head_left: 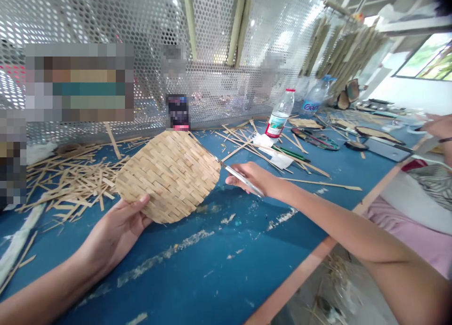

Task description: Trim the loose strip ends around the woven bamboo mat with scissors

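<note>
A woven bamboo panel with a rounded outline is tilted up above the blue tabletop. My left hand grips its lower left edge, thumb on the front face and fingers behind. In my right hand is a pair of scissors with pale handles. Their blades meet the panel's right edge near its upper right corner. Whether the blades are parted is too small to tell. The fingers of my right hand are wrapped round the handles and partly hidden.
Cut bamboo strips lie heaped on the left of the blue table. Behind the scissors are a red-capped bottle, white tissue and more strips. A perforated metal screen closes the back. Another person's hand shows at far right.
</note>
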Motion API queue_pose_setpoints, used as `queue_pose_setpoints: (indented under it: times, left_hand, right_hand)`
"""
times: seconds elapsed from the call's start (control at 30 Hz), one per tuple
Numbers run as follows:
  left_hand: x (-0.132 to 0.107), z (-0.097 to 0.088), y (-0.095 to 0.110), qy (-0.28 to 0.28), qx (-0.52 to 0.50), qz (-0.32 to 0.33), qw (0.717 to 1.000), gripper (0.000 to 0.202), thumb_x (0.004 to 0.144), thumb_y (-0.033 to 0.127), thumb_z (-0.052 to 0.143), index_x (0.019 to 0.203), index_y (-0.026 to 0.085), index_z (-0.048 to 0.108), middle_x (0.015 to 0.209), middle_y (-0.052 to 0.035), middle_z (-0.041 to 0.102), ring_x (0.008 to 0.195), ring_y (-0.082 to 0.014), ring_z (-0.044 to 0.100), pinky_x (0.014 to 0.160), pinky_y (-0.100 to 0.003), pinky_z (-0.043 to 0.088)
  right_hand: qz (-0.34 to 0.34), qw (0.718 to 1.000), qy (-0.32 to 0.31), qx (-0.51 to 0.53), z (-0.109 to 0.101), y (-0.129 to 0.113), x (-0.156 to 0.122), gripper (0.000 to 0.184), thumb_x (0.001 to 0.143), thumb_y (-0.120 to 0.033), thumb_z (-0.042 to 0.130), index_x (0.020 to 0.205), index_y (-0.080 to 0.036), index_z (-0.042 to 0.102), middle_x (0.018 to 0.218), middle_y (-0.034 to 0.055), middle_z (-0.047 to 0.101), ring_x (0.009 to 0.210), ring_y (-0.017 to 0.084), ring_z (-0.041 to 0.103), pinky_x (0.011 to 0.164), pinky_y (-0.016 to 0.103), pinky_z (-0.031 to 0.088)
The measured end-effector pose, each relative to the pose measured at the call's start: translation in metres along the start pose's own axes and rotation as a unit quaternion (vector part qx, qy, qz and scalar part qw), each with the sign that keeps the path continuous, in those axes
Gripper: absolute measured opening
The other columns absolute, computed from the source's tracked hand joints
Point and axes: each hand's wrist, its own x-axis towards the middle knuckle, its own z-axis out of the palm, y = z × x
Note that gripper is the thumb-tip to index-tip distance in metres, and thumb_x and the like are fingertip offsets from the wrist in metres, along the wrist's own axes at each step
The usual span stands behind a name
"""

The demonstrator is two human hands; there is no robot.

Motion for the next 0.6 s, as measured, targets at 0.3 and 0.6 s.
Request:
queue_pose_setpoints:
  times: [0.3, 0.6]
  left_hand:
    - [-0.002, 0.004, 0.004, -0.006, -0.008, -0.009, 1.0, 0.032, 0.075, 0.013, 0.08, 0.106, 0.017, 0.074, 0.106, -0.0079, 0.078, 0.1, -0.0253, 0.074, 0.088, -0.028, 0.062]
    - [-0.003, 0.002, 0.004, -0.015, -0.024, 0.0, 1.0, 0.012, 0.074, 0.013, 0.08, 0.084, 0.017, 0.075, 0.09, -0.0046, 0.078, 0.09, -0.0219, 0.074, 0.081, -0.024, 0.064]
  right_hand:
    - [-0.047, 0.999, 0.01, -0.02, -0.005, 0.0, -0.001, 0.049, 0.088, -0.067, 0.058, 0.076, -0.02, 0.05, 0.061, -0.0017, 0.049, 0.058, 0.012, 0.041, 0.055, 0.028, 0.029]
    - [-0.077, 0.981, -0.008, 0.179, -0.008, 0.026, 0.006, 0.059, 0.092, -0.077, 0.037, 0.098, -0.021, 0.056, 0.072, -0.0001, 0.057, 0.057, 0.015, 0.054, 0.058, 0.03, 0.044]
